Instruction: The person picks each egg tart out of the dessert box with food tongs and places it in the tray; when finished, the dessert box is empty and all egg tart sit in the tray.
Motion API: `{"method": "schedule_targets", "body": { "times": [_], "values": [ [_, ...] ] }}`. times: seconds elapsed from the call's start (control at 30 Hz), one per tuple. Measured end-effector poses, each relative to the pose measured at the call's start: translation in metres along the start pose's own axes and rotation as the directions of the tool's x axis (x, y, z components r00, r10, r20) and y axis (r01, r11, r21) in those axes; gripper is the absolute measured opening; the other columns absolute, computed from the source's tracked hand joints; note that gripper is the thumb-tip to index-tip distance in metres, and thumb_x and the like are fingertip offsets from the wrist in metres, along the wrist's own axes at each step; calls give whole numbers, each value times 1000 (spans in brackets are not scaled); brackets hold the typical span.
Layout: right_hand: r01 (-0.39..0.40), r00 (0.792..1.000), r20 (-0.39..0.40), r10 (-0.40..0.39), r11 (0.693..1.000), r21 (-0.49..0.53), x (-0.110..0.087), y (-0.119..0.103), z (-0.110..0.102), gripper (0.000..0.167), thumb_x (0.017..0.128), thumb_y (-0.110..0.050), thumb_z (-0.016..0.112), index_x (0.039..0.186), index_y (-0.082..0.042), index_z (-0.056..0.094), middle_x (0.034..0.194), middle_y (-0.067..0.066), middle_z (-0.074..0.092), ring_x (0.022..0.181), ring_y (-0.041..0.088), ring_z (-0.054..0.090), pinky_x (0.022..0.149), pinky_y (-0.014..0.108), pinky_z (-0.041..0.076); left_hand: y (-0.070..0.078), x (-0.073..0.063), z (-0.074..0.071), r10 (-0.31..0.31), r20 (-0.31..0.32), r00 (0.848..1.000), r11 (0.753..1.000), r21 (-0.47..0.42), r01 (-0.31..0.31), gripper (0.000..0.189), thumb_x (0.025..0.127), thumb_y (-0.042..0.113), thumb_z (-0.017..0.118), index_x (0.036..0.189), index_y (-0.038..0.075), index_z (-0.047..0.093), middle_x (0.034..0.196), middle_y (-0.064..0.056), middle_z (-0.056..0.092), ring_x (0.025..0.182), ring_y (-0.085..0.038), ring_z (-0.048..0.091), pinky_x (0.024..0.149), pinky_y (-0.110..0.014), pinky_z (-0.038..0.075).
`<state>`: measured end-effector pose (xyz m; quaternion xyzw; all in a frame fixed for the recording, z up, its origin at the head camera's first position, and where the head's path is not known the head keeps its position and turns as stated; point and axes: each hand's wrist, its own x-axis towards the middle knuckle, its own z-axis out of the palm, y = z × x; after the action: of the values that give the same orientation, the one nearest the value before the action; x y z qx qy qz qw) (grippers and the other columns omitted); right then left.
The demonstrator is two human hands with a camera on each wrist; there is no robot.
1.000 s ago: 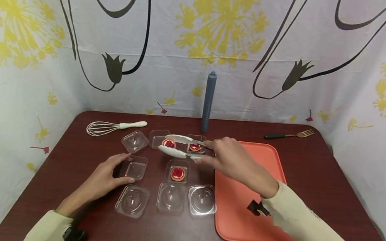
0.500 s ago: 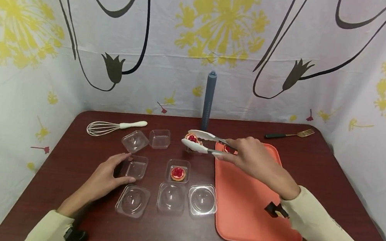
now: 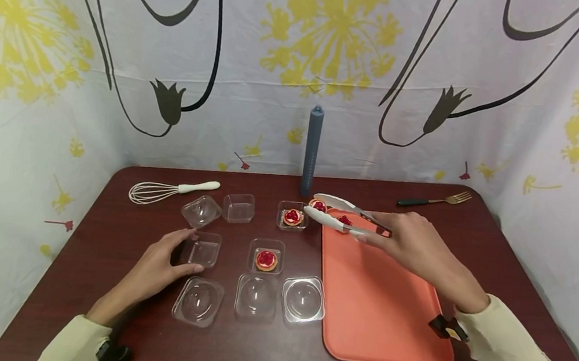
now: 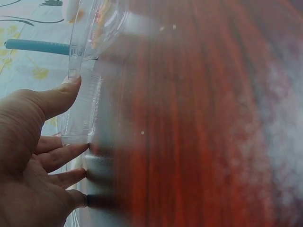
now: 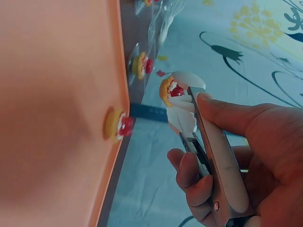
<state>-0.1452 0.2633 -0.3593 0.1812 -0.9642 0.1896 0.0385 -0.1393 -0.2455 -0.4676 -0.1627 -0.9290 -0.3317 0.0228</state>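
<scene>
My right hand (image 3: 412, 239) grips white tongs (image 3: 338, 214), which pinch a small red jam tart (image 3: 318, 205) above the far left corner of the orange tray (image 3: 377, 305). In the right wrist view the tongs (image 5: 208, 137) hold that tart (image 5: 169, 90) in the air, and a second tart (image 5: 118, 125) lies on the tray (image 5: 57, 94) by its edge. My left hand (image 3: 158, 264) rests on the table with thumb and fingers relaxed against an empty clear container (image 3: 204, 249); the left wrist view shows the thumb (image 4: 52, 99) touching the container's edge (image 4: 80, 113).
Two more tarts sit in clear containers (image 3: 293, 217) (image 3: 267, 259), and one back container (image 3: 238, 207) is empty. Domed clear lids (image 3: 201, 211) (image 3: 198, 301) (image 3: 256, 296) lie around them. A whisk (image 3: 163, 190), a blue cylinder (image 3: 312, 151) and a fork (image 3: 434, 202) lie along the back.
My right hand lifted the tart out of the back left container with the tongs and carried it rightward to the tray's far corner. The left hand stayed put.
</scene>
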Motion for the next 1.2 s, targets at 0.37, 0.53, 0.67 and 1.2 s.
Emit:
{"method": "schedule_targets", "body": {
  "times": [0.37, 0.53, 0.67, 1.2],
  "values": [
    [9, 993, -118, -8, 1000, 4, -28, 29, 3, 36, 94, -31, 91, 123, -14, 82, 63, -12, 50, 57, 6, 40, 54, 27, 34, 0, 0, 0, -11, 4, 1000, 1000, -5, 11, 80, 89, 21, 95, 154, -4, 57, 146, -25, 65, 147, -50, 51, 118, -68, 42],
    [9, 984, -179, -11, 1000, -12, -43, 44, 4, 39, 90, -29, 94, 122, -10, 82, 65, -14, 52, 59, 5, 42, 54, 27, 34, 1, 1, 1, -8, 8, 1000, 1000, -8, 8, 80, 89, 22, 95, 155, -4, 57, 146, -25, 65, 147, -49, 51, 118, -68, 43],
    [4, 976, -219, -11, 1000, -31, -54, 56, 6, 51, 87, -26, 95, 128, 0, 80, 64, -14, 50, 60, 5, 40, 56, 27, 34, 2, 1, 2, 3, 2, 1000, 1000, -4, -3, 80, 89, 23, 95, 154, -4, 57, 147, -27, 64, 146, -51, 51, 117, -69, 43],
    [-72, 970, -237, 58, 996, -52, -80, 91, 21, 54, 88, -23, 95, 131, 4, 78, 68, -6, 66, 66, 13, 50, 61, 32, 40, 0, 1, 0, 6, -6, 1000, 1000, -3, -6, 81, 89, 24, 96, 154, -4, 58, 149, -28, 63, 146, -51, 51, 117, -68, 44]
  ]
}}
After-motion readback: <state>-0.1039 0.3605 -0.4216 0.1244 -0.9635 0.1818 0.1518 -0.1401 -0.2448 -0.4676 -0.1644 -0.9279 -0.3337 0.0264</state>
